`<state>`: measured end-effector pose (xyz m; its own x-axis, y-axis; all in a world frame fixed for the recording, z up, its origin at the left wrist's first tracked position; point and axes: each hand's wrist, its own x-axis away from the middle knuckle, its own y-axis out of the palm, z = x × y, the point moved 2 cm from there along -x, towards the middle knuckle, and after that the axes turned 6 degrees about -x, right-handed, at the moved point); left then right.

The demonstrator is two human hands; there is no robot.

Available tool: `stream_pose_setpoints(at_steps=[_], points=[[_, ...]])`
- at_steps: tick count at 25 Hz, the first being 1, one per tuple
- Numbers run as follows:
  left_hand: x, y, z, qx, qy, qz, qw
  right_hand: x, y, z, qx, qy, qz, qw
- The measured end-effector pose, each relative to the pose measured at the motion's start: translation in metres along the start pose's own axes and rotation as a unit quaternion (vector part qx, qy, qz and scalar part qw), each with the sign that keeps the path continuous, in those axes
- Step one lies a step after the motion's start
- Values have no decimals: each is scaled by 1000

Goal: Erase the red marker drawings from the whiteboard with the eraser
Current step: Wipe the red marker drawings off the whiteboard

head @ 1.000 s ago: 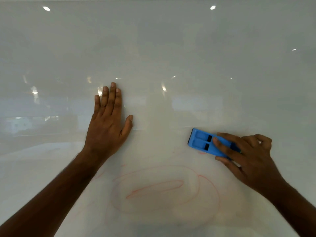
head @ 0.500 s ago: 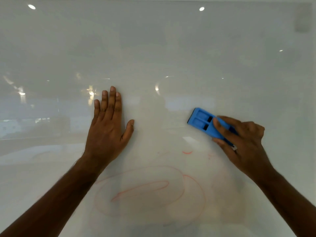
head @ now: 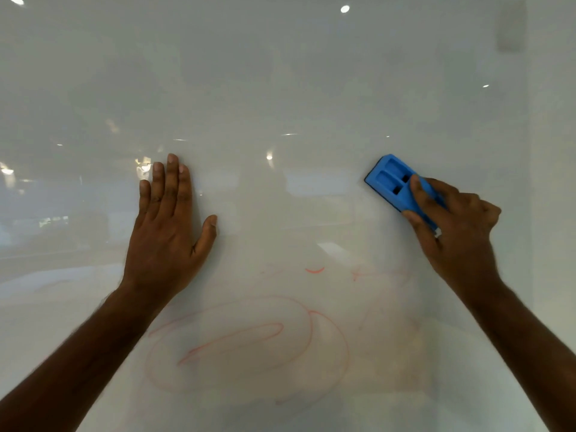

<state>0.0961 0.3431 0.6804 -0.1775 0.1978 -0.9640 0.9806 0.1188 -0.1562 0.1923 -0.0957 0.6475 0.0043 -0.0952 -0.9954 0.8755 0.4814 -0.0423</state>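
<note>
A glossy whiteboard [head: 280, 88] fills the view. My right hand [head: 452, 232] grips a blue eraser [head: 394, 182] and presses it flat on the board at the right, tilted up to the left. My left hand [head: 168, 232] lies flat on the board at the left, fingers together and pointing up, holding nothing. Faint red marker loops [head: 249, 341] sit low in the middle, below both hands. A short red arc [head: 314, 270] and pale red smears [head: 374, 274] lie between the loops and the eraser.
The board's right edge [head: 526, 182] runs vertically just beyond my right hand. Ceiling lights and room shapes reflect in the board's upper and left parts.
My right hand has slid the eraser up and to the right across the board. A patch of red near the eraser's earlier spot has gone. My left hand has stayed put.
</note>
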Motion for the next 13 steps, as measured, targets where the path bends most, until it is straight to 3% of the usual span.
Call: stream_pose_setpoints(at_steps=[4, 8, 13], points=[[1, 0, 0, -3, 0, -6, 1000, 33, 8, -40, -5, -63, -6, 998], [3, 0, -2, -11, 4, -11, 1000, 96, 8, -36, 0, -125, -68, 990], [7, 0, 0, -10, 2, -13, 1000, 99, -10, 3, 39, -78, -58, 995]])
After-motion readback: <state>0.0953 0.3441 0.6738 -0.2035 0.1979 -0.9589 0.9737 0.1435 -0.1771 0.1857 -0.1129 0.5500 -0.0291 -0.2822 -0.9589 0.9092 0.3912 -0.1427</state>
